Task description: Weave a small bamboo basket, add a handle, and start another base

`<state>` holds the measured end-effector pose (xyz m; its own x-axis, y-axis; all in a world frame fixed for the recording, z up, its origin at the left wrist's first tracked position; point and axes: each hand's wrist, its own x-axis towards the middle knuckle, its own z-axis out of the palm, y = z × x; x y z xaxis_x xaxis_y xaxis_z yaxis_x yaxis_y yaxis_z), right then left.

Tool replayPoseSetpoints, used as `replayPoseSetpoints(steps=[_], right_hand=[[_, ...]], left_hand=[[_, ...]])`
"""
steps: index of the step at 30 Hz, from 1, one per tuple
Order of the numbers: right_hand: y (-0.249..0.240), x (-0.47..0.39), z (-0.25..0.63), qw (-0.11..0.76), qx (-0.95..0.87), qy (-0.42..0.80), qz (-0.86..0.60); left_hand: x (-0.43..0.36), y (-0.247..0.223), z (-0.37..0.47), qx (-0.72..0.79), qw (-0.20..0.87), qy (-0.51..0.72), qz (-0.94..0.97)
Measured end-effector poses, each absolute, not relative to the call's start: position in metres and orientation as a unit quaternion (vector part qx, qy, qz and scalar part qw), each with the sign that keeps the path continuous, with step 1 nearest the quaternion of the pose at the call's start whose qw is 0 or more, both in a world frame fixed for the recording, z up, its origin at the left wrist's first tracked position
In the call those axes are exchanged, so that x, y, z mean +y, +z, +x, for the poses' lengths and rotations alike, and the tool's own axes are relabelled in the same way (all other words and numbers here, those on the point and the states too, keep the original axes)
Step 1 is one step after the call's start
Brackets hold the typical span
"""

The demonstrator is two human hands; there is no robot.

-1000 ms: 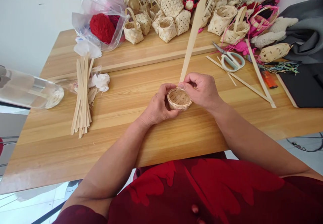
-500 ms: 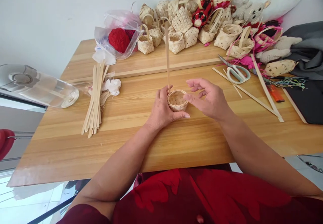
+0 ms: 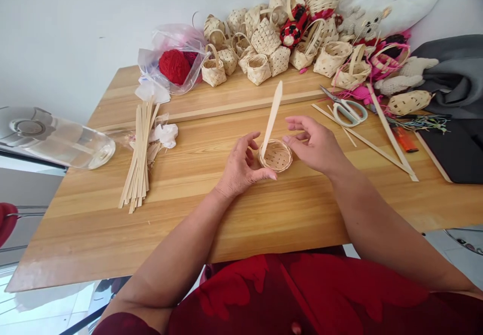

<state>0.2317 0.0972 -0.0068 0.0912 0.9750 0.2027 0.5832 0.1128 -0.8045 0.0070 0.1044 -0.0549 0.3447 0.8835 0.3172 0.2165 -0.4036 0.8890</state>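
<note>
A small round woven basket (image 3: 276,156) stands on the table between my hands, its opening toward me. One pale flat strip (image 3: 273,116) rises from its left rim, leaning right and tapering at the top. Curved loosely along the basket's left side, my left hand (image 3: 243,164) has its fingers apart and its thumb stretched out in front. My right hand (image 3: 315,144) is open at the basket's right, the thumb tip close to the rim; whether it touches I cannot tell.
A bundle of flat strips (image 3: 140,156) and a clear bottle (image 3: 64,136) lie at the left. Scissors (image 3: 349,112), loose strips and an orange lighter (image 3: 405,139) are at the right. Several woven baskets (image 3: 258,68) and a bag with red yarn (image 3: 174,67) crowd the back.
The basket has turned and shifted right, out from my left fingers. Its strip, upright before, now leans right. My left fingers have loosened; my right hand stays close by.
</note>
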Motion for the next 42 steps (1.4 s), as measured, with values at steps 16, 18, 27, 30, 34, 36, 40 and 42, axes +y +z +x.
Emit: replayPoseSetpoints(steps=[16,18,27,30,34,36,40,42], right_hand=[[-0.022,0.102,0.227,0.466,-0.554,0.401,-0.562],[-0.023,0.103,0.227,0.476,-0.565,0.381,-0.556],[-0.006,0.097,0.224,0.600,-0.582,0.192,-0.514],[-0.002,0.094,0.222,0.662,-0.581,0.086,-0.467],[0.000,0.091,0.222,0.663,-0.603,-0.001,-0.444],[0.000,0.089,0.222,0.655,-0.620,0.003,-0.431],[-0.002,0.088,0.220,0.671,-0.629,0.030,-0.391],[-0.002,0.088,0.219,0.671,-0.617,0.042,-0.409]], left_hand=[[0.099,-0.047,0.008,0.224,0.305,0.357,0.854],[0.098,-0.047,0.009,0.253,0.288,0.349,0.855],[0.099,-0.052,0.007,0.301,0.298,0.354,0.834],[0.098,-0.050,0.007,0.282,0.310,0.349,0.838],[0.098,-0.051,0.007,0.308,0.338,0.349,0.818],[0.099,-0.053,0.007,0.309,0.351,0.353,0.810],[0.100,-0.057,0.009,0.303,0.364,0.363,0.803],[0.100,-0.058,0.010,0.310,0.351,0.369,0.802]])
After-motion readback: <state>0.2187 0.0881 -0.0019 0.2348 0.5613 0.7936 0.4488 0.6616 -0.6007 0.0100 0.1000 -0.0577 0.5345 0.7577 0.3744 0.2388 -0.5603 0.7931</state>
